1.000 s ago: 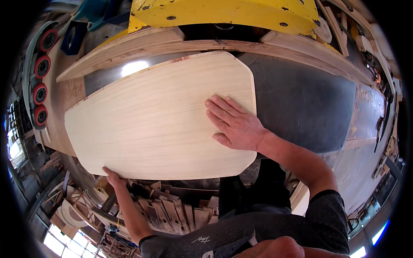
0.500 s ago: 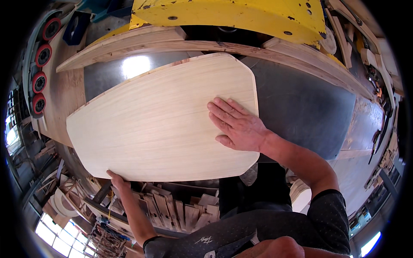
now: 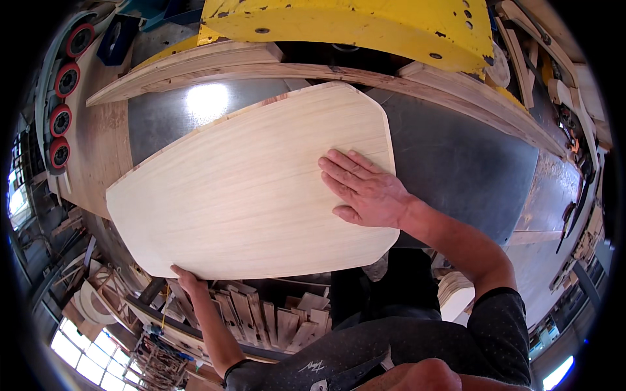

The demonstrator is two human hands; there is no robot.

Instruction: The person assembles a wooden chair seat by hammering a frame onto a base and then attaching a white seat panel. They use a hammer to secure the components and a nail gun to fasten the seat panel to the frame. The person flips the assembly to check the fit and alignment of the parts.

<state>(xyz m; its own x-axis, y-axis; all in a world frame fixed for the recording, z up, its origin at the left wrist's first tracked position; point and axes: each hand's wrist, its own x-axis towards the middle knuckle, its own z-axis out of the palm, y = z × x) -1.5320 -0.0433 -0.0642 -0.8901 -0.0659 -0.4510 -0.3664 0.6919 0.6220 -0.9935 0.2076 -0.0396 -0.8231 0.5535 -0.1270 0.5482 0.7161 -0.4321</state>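
A pale wooden panel [image 3: 241,189] with a clipped-corner outline lies on a dark metal machine table [image 3: 463,156]. Its far edge comes up to a wooden fence [image 3: 391,79] at its right end and angles away from it toward the left. My right hand [image 3: 375,192] rests flat on the panel's right part, fingers stretched out and palm down. At the near left edge, my left hand [image 3: 188,280] grips the panel with a digit on top; its other fingers are hidden beneath.
A chipped yellow machine housing [image 3: 352,32] stands behind the fence. Red-rimmed rollers [image 3: 60,122] line a unit at the far left. Below the near edge stand several wooden offcuts [image 3: 274,319]. A stack of pale curved pieces [image 3: 455,296] sits right of my legs.
The panel has shifted slightly to the right, its left end coming a little nearer to me. Both hands have moved along with it, keeping their places on it.
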